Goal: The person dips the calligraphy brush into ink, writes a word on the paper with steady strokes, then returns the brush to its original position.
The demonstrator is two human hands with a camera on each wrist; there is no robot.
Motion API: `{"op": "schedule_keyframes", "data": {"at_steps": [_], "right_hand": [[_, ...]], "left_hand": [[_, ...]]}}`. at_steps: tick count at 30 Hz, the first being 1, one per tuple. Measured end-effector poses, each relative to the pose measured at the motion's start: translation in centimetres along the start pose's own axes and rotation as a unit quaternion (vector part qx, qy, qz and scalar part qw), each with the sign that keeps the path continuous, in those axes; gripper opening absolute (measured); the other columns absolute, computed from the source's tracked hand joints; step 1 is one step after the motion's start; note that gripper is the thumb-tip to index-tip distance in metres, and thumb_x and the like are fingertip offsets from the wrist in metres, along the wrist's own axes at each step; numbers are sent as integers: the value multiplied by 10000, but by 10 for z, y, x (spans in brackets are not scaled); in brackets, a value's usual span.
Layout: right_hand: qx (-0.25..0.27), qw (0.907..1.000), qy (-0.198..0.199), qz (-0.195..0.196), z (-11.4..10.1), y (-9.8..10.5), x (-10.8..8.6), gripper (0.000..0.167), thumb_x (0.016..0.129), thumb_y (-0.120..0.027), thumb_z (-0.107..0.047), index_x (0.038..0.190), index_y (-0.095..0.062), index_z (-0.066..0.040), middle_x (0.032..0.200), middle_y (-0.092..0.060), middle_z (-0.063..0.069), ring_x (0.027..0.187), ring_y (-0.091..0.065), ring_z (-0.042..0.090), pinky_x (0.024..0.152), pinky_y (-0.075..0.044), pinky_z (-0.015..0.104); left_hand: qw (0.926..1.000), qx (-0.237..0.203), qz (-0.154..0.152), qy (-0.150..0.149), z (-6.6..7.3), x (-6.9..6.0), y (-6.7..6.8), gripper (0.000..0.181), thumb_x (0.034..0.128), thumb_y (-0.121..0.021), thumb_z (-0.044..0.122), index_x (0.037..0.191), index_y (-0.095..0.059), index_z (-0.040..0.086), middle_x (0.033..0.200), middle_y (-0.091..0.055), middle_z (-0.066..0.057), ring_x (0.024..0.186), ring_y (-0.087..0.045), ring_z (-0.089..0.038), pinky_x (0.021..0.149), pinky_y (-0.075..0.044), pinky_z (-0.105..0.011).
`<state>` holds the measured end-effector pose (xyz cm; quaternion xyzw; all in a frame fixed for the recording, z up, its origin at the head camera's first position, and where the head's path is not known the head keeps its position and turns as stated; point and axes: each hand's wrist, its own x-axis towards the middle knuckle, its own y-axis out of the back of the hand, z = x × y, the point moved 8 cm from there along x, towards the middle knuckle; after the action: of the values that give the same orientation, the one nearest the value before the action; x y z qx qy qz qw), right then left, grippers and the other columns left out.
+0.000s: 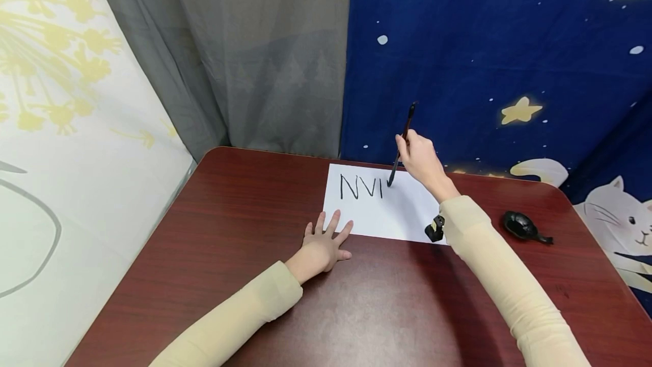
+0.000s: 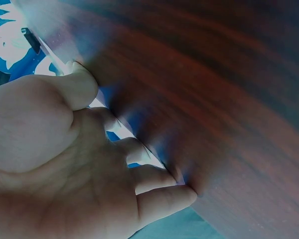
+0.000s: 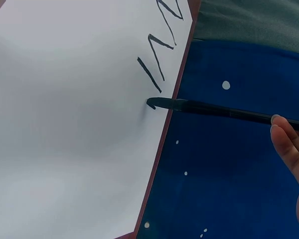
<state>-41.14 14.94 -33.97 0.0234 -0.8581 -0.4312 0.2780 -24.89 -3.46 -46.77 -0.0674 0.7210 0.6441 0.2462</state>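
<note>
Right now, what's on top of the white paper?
Black lettering reading NVI, the tip of a calligraphy brush, and some fingers of the left hand. Whatever those fingers cover can't be seen.

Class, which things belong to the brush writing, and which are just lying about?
Belong to the job:
brush, gripped by the right hand
white paper, bearing black strokes
left hand, at the paper's edge

Probably just about:
black object, untouched, purpose unclear
blue backdrop
</note>
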Motion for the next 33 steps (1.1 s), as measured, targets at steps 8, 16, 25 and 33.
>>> {"op": "schedule_keyframes", "data": {"at_steps": [8,16,25,33], "right_hand": [[7,10000,20,31,-1,0,0,310,1103,-441,-234,975,-568,18,787,-624,159,668,-664,294,564,-523,414],[1,10000,14,22,0,0,0,346,1106,-424,-269,964,-567,11,776,-619,149,665,-665,285,554,-507,393],[-36,10000,26,20,0,-1,0,376,1108,-410,-303,948,-566,0,752,-612,132,646,-645,263,540,-476,372],[-25,10000,41,21,0,-1,-1,366,1106,-418,-289,943,-569,1,742,-615,131,630,-644,259,534,-476,372]], "left_hand": [[10000,39,-53,-35,-2,9,-7,700,1032,-300,575,1630,5,378,1691,131,-3,1546,54,-302,1215,-154,-503],[9999,111,11,-27,-1,8,-6,699,1031,-314,568,1632,-14,376,1694,110,-1,1549,27,-302,1209,-178,-504],[9999,70,56,-57,1,-1,0,688,1036,-331,545,1637,-55,355,1699,68,-15,1549,-3,-309,1205,-195,-507],[9999,116,52,-58,1,0,1,689,1036,-337,539,1637,-54,357,1699,67,-15,1549,0,-307,1204,-198,-506]]}}
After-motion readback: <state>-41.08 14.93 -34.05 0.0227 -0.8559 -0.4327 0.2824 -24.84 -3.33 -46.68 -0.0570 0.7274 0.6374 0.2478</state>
